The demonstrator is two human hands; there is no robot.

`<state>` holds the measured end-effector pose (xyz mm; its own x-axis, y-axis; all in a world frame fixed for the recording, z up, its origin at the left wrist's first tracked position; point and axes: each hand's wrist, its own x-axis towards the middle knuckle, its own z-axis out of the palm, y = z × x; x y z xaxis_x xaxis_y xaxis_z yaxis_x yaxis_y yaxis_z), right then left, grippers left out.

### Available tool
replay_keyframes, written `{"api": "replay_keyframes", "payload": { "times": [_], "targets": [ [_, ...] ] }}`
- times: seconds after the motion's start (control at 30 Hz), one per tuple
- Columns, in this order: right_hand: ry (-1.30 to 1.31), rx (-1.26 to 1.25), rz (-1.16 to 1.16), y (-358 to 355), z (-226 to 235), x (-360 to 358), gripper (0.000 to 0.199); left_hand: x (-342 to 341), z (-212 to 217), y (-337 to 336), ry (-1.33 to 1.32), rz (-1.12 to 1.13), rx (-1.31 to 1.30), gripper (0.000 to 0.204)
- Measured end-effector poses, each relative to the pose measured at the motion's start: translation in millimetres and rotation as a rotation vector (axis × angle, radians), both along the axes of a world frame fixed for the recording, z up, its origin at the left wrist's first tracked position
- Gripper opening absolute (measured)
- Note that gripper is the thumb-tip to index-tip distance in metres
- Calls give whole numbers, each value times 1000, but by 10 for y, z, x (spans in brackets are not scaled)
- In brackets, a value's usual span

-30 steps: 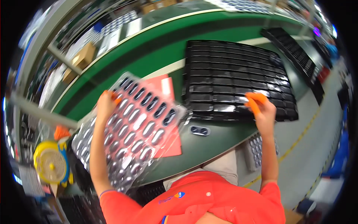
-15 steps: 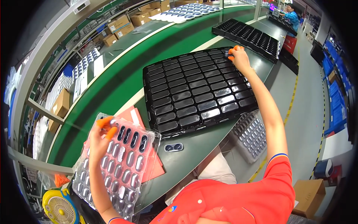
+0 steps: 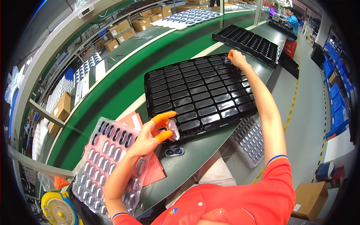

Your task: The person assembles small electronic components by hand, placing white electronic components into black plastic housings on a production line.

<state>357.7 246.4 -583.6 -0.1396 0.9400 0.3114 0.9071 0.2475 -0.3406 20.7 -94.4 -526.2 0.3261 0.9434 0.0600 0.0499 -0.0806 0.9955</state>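
Observation:
My left hand (image 3: 152, 131), with orange finger cots, pinches a silver oval part (image 3: 173, 130) over the near left corner of the black tray (image 3: 154, 137). The tray has rows of rounded rectangular pockets. At its far right corner, my right hand (image 3: 239, 60) has its fingers closed down; whatever is between them is hidden. Below my left forearm lies a clear blister tray (image 3: 88, 165) with silver oval pieces and a row of dark-faced ones along its far side. A similar oval piece with two dark round openings (image 3: 174, 152) rests alone on the green tabletop (image 3: 180, 172).
Pink sheets (image 3: 155, 174) lie under the blister tray. Another black tray (image 3: 247, 41) stands farther back, near a person in blue (image 3: 291, 22). A green conveyor belt (image 3: 112, 97) runs alongside. A yellow fan (image 3: 60, 210) is lower left; stacked clear trays (image 3: 249, 142) sit below the table edge.
My left hand has moved right from the blister tray to the black tray, now with a silver oval part in its fingers. My right hand stays at the tray's far corner.

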Motion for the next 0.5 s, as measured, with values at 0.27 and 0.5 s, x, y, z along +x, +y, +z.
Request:
{"api": "replay_keyframes", "payload": {
  "times": [0.27, 0.5],
  "targets": [
    [155, 228, 318, -663, -151, -696, 18, -118, -201, -11, -131, -12, -129, 36],
    [234, 458, 718, -1383, -112, -1276, 23, -138, -290, -71, -155, -17, -107, 36]
  ]
}}
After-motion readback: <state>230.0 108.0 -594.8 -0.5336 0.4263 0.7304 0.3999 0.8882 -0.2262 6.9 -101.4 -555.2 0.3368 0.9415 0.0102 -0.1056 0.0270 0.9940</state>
